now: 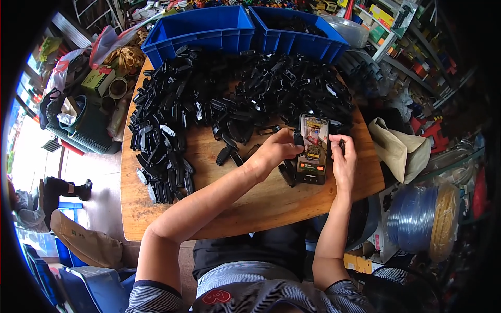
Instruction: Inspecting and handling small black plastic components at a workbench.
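1. Taking the phone as the dial's centre, with 12 at the top of the view, the smartphone [312, 156] lies on the wooden table [235, 211], its screen lit with a colourful picture.
2. The left hand [279, 147] is at 9 o'clock, just beside the phone's left edge. Its fingers are curled, thumb and forefinger nearly closed on a small black piece [298, 139] that overlaps that edge.
3. The right hand [344, 159] is at 3 o'clock, just beside the phone's right edge. Its fingers are bent and drawn together about a small dark part [342, 144], partly hidden by them; its exact shape I cannot tell.
4. A black casing [286, 172] lies at 8 o'clock, close to the phone and below the left hand. Another loose black part [224, 155] is farther out at 9.
5. A dense heap of black plastic parts [180, 99] spreads across the table from 9 round to 1 o'clock, some pieces showing pale, shiny faces.
6. Behind the heap stand two blue plastic bins: the left bin [201, 44] between 10 and 11, and the right bin [305, 48] near 12, with dark items inside it.
7. Off the table, a beige cloth bag [399, 150] sits at 3 o'clock and a wrapped coil of clear tubing [409, 219] at 4.
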### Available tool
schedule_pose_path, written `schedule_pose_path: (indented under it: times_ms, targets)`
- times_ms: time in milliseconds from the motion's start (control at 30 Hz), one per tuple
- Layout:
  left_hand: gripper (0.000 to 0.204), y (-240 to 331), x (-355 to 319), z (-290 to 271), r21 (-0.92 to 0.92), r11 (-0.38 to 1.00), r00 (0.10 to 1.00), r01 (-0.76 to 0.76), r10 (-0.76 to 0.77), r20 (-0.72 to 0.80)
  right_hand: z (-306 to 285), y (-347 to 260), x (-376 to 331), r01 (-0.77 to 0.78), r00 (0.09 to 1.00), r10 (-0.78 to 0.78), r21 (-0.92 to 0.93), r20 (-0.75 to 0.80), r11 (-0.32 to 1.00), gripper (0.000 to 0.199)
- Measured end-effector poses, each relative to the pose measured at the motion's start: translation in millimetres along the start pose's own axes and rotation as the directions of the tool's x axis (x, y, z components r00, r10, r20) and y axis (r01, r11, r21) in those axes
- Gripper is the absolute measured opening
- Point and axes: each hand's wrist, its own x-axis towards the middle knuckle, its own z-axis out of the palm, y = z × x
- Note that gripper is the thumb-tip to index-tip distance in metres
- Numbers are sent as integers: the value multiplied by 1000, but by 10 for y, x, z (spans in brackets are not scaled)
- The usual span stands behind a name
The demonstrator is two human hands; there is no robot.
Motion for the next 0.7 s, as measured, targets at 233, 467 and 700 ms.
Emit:
schedule_pose_path:
  times_ms: [233, 467, 700]
  targets:
    - [14, 5, 10, 4, 2, 1000, 1000, 9, -9, 2, -15, 57, 39, 56, 998, -55, -31, 16, 998, 12]
    - [15, -4, 7, 5, 6, 1000, 1000, -2, 2, -16, -44, -31, 29, -12, 996, 13, -13, 85, 1000, 14]
    - [17, -6, 12, -7, 17, 1000, 1000, 7, -7, 2, -65, 69, 3, 71, 997, -70, -33, 21, 997, 11]
